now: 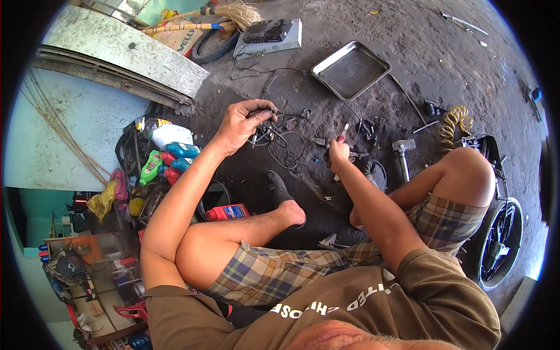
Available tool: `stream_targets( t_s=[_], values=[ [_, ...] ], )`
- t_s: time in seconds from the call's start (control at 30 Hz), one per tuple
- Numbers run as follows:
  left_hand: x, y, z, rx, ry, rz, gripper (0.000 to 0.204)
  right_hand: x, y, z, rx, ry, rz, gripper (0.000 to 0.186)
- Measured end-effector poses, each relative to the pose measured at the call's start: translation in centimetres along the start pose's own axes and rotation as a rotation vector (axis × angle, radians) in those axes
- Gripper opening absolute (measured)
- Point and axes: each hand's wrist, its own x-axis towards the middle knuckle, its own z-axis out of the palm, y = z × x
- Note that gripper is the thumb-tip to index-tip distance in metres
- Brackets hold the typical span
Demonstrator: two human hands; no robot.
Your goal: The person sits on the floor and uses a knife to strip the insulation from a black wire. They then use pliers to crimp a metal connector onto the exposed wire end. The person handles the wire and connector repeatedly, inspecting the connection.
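Observation:
My left hand (244, 123) is raised over the floor at centre left, with thumb and fingers pinched on a small dark piece that looks like cable. Thin dark cables (286, 153) loop and tangle just below and beside it. On the right, my right hand (338, 154) is closed round a red-handled tool (342, 135) with a pale tip pointing away from me. The fingers hide the rest, so its kind is unclear. Small dark parts and tools (366, 128) lie scattered beyond this hand. A metal hammer-like tool (403, 158) rests to its right.
A metal tray (352, 71) lies ahead, near a box (280, 42). Bottles (170, 135) crowd the left, and a red bottle (227, 212) lies by my left leg. At right are a coiled yellow hose (455, 125) and a wheel (500, 244). A T-shaped bar (411, 102) crosses the floor.

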Motion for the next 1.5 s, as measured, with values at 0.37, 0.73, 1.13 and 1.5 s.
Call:
stream_targets(
  t_s=[0.37, 0.73, 1.13, 1.5],
  values=[
    [0.9, 2.5, -1.9, 0.136, 0.157, 0.069, 0.019, 0.6, 7.2, -0.5, -0.802, -0.254, -0.426, 0.058],
    [3.3, 5.5, -12.4, 0.531, 0.561, 0.189, 0.023, -0.7, 5.9, 0.0, -0.871, -0.135, -0.7, 0.038],
    [9.1, 0.7, -25.3, 0.676, 0.726, 0.145, 0.032, 6.6, -15.5, -5.4, -1.438, -0.636, -1.016, 0.046],
    [9.2, -7.0, -21.4, 0.679, 0.419, -0.317, 0.065, 7.4, -28.0, -19.7, -1.727, -0.492, -1.034, 0.032]
  ],
)
